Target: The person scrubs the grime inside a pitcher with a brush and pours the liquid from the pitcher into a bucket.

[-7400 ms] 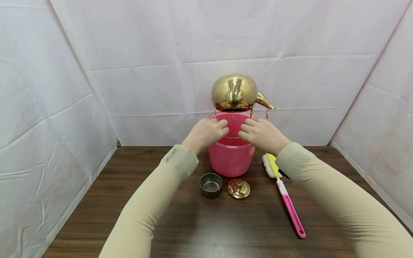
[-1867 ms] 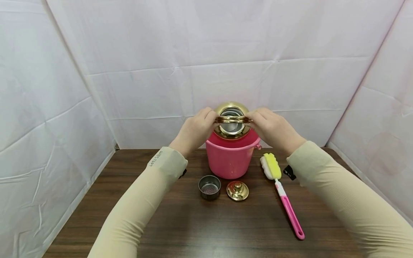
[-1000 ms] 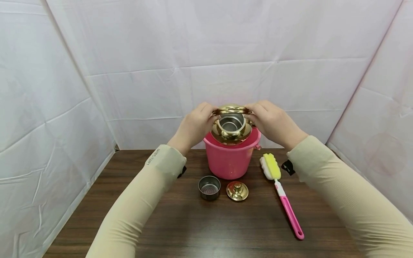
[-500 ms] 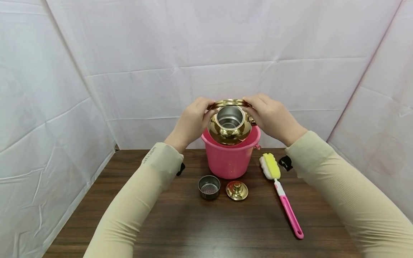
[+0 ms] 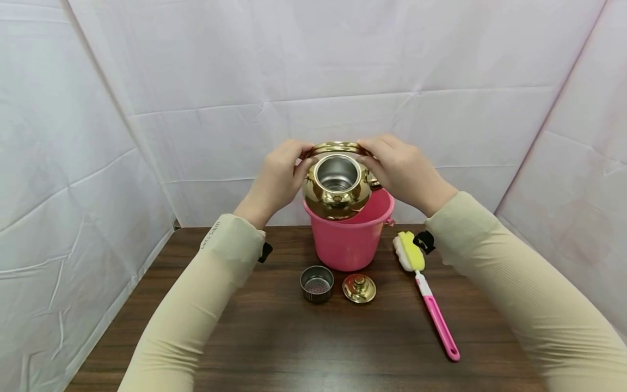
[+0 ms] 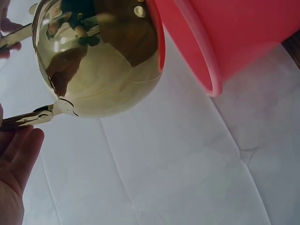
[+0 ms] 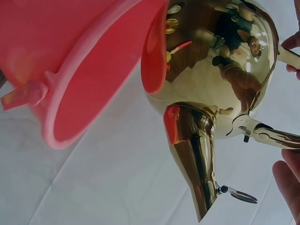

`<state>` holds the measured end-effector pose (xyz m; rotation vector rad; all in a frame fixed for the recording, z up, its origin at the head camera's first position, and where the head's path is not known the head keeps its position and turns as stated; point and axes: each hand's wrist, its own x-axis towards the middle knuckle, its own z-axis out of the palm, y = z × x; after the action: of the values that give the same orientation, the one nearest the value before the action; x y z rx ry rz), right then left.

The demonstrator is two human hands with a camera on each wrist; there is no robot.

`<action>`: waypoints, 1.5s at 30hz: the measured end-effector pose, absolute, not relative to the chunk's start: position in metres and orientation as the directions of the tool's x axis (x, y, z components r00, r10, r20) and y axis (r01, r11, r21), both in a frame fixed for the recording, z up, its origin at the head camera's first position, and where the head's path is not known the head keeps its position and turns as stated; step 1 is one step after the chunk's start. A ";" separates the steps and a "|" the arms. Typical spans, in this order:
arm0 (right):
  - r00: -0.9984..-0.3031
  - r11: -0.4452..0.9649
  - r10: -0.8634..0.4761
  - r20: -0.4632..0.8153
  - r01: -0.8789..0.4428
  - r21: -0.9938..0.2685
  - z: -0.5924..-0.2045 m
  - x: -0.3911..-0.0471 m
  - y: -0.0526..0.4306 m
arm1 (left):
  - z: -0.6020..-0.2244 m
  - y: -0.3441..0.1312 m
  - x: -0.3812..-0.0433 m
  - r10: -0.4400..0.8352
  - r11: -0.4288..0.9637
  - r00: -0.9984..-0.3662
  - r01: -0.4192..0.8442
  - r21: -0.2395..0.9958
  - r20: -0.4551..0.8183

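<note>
A shiny gold teapot (image 5: 337,202) without its lid hangs over the left part of a pink bucket's mouth, its steel-lined opening tipped toward me. My left hand (image 5: 276,175) pinches the left end of the teapot's bail handle (image 5: 338,147); my right hand (image 5: 403,167) pinches the right end. In the right wrist view the spout (image 7: 194,159) shows, with a small flap at its tip. The pink bucket (image 5: 348,245) stands on the table behind the small parts. The left wrist view shows the teapot's body (image 6: 105,70) apart from the bucket's rim.
In front of the bucket lie a steel strainer cup (image 5: 317,284) with a perforated bottom and a gold lid (image 5: 359,288). A sponge brush (image 5: 433,305) with a pink handle lies to the right on the dark wooden table (image 5: 274,348). White cloth walls (image 5: 206,136) enclose the table.
The teapot, earlier upside down over the bucket, has turned with its opening toward me. Over the last second both hands have lifted it slightly and shifted it left.
</note>
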<state>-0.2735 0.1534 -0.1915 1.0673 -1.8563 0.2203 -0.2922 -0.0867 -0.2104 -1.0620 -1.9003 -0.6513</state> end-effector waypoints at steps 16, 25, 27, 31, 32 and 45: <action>-0.184 0.562 -0.597 0.781 -0.790 0.244 -0.190 -0.280 0.112 | -0.211 -0.127 -0.289 0.366 0.549 -0.326 0.832 0.080 0.872; -0.213 0.549 -0.594 0.776 -0.812 0.198 -0.192 -0.280 0.096 | -0.215 -0.142 -0.287 0.336 0.571 -0.330 0.816 0.088 0.882; -0.207 0.543 -0.592 0.779 -0.816 0.196 -0.193 -0.280 0.093 | -0.215 -0.144 -0.287 0.330 0.570 -0.330 0.816 0.092 0.884; -0.186 0.528 -0.595 0.782 -0.824 0.206 -0.194 -0.281 0.088 | -0.216 -0.149 -0.286 0.313 0.576 -0.340 0.810 0.107 0.887; -0.182 0.524 -0.596 0.782 -0.826 0.207 -0.195 -0.282 0.086 | -0.217 -0.150 -0.286 0.309 0.579 -0.343 0.808 0.111 0.887; -0.224 0.524 -0.593 0.773 -0.837 0.160 -0.205 -0.282 0.073 | -0.227 -0.160 -0.284 0.281 0.625 -0.395 0.767 0.146 0.875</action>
<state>-0.2823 0.0728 -0.2052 1.1695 -1.9306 0.3697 -0.2836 -0.1602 -0.2265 -0.8266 -1.9579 -0.6897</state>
